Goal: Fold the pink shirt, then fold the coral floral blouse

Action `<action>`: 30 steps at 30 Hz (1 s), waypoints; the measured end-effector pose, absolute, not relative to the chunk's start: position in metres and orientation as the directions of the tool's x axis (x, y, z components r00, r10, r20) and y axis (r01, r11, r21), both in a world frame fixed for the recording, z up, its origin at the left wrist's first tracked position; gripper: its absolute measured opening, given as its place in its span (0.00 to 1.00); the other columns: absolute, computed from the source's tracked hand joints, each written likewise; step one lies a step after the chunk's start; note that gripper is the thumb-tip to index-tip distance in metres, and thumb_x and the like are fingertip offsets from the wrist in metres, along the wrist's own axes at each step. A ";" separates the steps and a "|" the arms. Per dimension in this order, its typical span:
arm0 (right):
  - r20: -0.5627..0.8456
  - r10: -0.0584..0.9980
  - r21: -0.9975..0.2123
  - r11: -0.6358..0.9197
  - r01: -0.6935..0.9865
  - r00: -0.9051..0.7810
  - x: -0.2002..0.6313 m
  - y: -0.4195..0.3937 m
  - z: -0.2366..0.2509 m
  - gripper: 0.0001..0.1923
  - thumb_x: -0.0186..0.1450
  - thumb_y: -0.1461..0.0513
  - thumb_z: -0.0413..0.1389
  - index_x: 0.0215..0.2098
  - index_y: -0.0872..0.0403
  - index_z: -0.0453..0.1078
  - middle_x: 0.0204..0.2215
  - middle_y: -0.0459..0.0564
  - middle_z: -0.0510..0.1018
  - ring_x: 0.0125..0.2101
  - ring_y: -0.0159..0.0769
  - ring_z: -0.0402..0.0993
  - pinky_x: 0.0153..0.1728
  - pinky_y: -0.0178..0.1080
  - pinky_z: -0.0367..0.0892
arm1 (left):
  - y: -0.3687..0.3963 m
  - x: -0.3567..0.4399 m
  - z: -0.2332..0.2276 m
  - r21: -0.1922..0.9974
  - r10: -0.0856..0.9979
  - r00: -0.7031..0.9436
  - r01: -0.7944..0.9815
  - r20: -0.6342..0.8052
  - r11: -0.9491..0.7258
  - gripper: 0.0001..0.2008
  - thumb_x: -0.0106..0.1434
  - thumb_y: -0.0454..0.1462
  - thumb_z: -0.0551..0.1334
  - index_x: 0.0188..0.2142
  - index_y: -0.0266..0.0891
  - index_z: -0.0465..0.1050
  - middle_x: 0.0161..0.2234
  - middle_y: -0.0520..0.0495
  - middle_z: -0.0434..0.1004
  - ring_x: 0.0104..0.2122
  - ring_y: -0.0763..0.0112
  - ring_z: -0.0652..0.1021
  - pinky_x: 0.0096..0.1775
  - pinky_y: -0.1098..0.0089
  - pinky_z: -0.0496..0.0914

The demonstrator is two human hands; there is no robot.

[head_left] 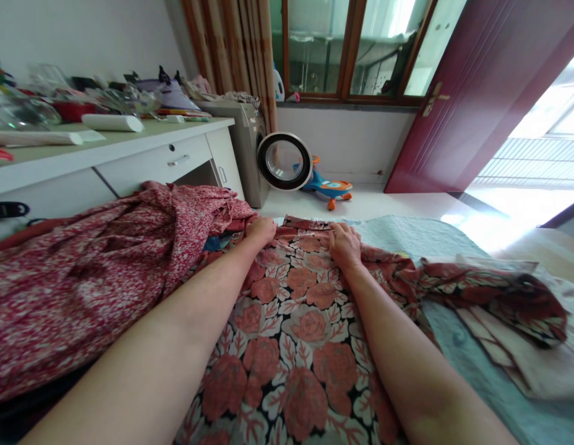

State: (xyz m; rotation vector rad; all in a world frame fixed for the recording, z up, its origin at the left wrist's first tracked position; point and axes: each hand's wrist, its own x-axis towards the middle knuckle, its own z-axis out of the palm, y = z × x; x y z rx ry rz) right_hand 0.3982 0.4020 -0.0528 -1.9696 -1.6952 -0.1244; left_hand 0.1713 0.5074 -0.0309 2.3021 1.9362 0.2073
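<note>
**Both hands at the far edge of a rose-print cloth**

Rose-print cloth (296,334) fills the lower middle of the frame, spread over the bed (407,232). At its far edge the left hand (261,230) is clenched on the fabric, and the right hand (345,244) presses down, fingers curled over it (grip itself hidden). A red speckled garment (92,272) lies heaped at left, beside the cluttered surface (129,139).

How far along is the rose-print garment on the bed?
Done: the black garment with pink roses lies spread flat on the teal quilt. In hand: left hand and right hand press its far edge. Left: its right side is bunched; the red speckled cloth lies heaped.
</note>
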 end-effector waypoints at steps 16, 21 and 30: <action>0.079 0.910 -0.286 -0.370 0.884 0.407 0.436 0.403 -0.028 0.22 0.64 0.48 0.51 0.41 0.53 0.78 0.44 0.61 0.79 0.48 0.55 0.72 0.48 0.54 0.63 | 0.508 0.177 -0.027 0.077 0.983 0.132 0.987 0.129 -0.142 0.13 0.60 0.39 0.61 0.43 0.42 0.80 0.49 0.38 0.75 0.47 0.53 0.76 0.44 0.63 0.70; 0.055 0.914 -0.302 -0.370 0.879 0.403 0.445 0.403 -0.029 0.17 0.63 0.50 0.54 0.42 0.53 0.73 0.41 0.58 0.79 0.44 0.50 0.74 0.47 0.51 0.63 | 0.503 0.182 -0.033 0.128 0.984 0.107 0.984 0.140 -0.125 0.16 0.64 0.34 0.54 0.49 0.41 0.73 0.49 0.39 0.74 0.45 0.59 0.77 0.44 0.65 0.70; 0.242 0.875 -0.287 -0.348 0.893 0.419 0.456 0.404 -0.032 0.12 0.65 0.55 0.53 0.37 0.51 0.77 0.43 0.56 0.78 0.45 0.45 0.72 0.44 0.43 0.63 | 0.459 0.233 -0.029 0.196 0.936 0.260 0.931 0.236 -0.308 0.16 0.64 0.33 0.55 0.50 0.39 0.70 0.51 0.36 0.72 0.51 0.53 0.73 0.51 0.57 0.67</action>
